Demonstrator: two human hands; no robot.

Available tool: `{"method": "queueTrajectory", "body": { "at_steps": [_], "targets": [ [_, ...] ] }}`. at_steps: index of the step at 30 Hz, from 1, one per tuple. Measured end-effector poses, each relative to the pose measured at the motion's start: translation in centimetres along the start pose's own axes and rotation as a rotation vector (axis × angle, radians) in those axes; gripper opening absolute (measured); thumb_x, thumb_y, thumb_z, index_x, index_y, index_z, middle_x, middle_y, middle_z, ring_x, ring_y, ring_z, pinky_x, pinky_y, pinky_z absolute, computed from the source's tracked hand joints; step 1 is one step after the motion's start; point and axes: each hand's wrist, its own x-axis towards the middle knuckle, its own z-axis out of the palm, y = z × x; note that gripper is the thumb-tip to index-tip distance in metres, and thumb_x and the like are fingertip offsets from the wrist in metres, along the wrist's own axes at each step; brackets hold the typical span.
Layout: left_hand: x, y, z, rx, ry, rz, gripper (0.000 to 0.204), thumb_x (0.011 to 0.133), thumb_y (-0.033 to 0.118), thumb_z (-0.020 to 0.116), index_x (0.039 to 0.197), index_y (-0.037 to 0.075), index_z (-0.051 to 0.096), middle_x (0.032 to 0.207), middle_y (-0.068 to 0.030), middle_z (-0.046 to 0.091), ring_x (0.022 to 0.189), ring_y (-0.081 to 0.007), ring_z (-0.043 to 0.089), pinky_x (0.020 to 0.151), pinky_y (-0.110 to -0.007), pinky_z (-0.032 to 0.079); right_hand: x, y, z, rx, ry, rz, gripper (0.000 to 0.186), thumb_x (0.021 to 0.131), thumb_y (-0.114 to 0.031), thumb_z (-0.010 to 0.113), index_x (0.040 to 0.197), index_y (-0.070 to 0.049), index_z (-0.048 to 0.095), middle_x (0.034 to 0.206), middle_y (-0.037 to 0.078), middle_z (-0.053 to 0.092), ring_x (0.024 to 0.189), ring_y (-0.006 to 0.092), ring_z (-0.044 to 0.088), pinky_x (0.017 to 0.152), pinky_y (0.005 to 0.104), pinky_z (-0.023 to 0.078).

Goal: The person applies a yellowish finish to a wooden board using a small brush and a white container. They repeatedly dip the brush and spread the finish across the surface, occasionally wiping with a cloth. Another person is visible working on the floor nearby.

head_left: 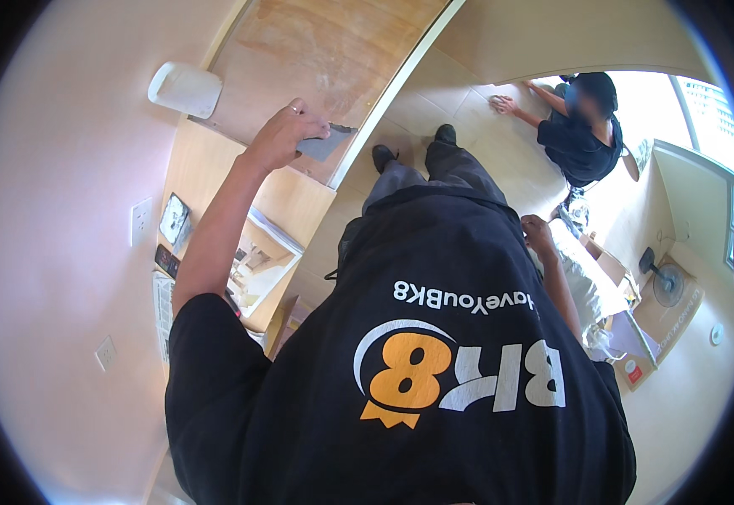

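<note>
My left hand [287,135] is closed on a thin grey sheet that looks like sandpaper [326,145], its upper edge dark and ragged. The sheet is at the surface of a brown wooden panel [299,50] with pale, dusty smears, close to the panel's light edge strip. Beside this hand, toward the wall, a white plastic tub [186,89] rests at the panel's border. My right hand [538,235] hangs low at my right side with its fingers curled; whether anything is inside them is hidden.
Below my left arm, a light wood counter [215,156] holds a phone-like dark item [166,260], papers [257,269] and small things. A person [581,130] crouches at the right, one hand on the floor. Behind my right side are a cardboard box [606,257] and a fan [665,282].
</note>
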Motion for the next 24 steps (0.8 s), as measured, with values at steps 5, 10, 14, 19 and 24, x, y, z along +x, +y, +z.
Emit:
{"method": "queueTrajectory", "body": {
  "at_steps": [5,10,14,19,24],
  "targets": [
    [-2.4,-1.3,-0.4,-0.066,0.255,-0.038,0.042,0.072,-0.007,0.073,0.11,0.009,0.075,0.11,-0.0037,0.074,0.098,-0.0234,0.059,0.086,-0.034,0.051,1.9,-0.4,-0.1,0.017,0.002,0.036,0.03,0.09,-0.021,0.062,0.114,-0.003,0.068,0.09,0.006,0.07,0.064,0.0156,0.065,0.057,0.03,0.051],
    [-3.4,1.6,3.7,-0.547,0.649,-0.604,0.029,0.092,0.008,0.068,0.12,0.0,0.068,0.11,-0.0153,0.073,0.104,-0.0244,0.067,0.092,-0.035,0.052,3.1,-1.3,-0.7,-0.055,-0.039,-0.002,0.03,0.09,-0.02,0.063,0.114,-0.004,0.068,0.087,0.006,0.069,0.063,0.0152,0.065,0.053,0.0286,0.05],
    [-2.4,5.6,7.8,-0.692,0.848,-0.776,0.034,0.096,0.017,0.065,0.122,-0.005,0.065,0.112,-0.0178,0.072,0.101,-0.023,0.07,0.089,-0.035,0.053,4.4,-2.5,-1.6,-0.099,-0.03,-0.024,0.029,0.089,-0.02,0.063,0.113,-0.004,0.069,0.085,0.006,0.07,0.06,0.0146,0.065,0.05,0.027,0.049],
    [-0.4,10.6,11.5,-0.386,1.092,-0.728,0.048,0.096,0.009,0.054,0.143,0.001,0.048,0.114,-0.0274,0.067,0.104,-0.0403,0.069,0.09,-0.04,0.053,7.0,-4.9,-4.1,-0.146,-0.13,-0.114,0.025,0.089,-0.017,0.06,0.109,-0.004,0.069,0.086,0.006,0.07,0.059,0.0141,0.064,0.049,0.027,0.048],
    [3.5,12.8,12.8,-0.139,1.126,-0.985,0.052,0.094,0.005,0.053,0.144,-0.003,0.044,0.131,-0.0322,0.058,0.116,-0.0472,0.06,0.097,-0.047,0.05,11.2,-9.2,-7.3,-0.203,-0.194,-0.128,0.027,0.09,-0.018,0.059,0.111,-0.003,0.068,0.089,0.007,0.071,0.059,0.0139,0.064,0.052,0.0279,0.049]
  ]
}}
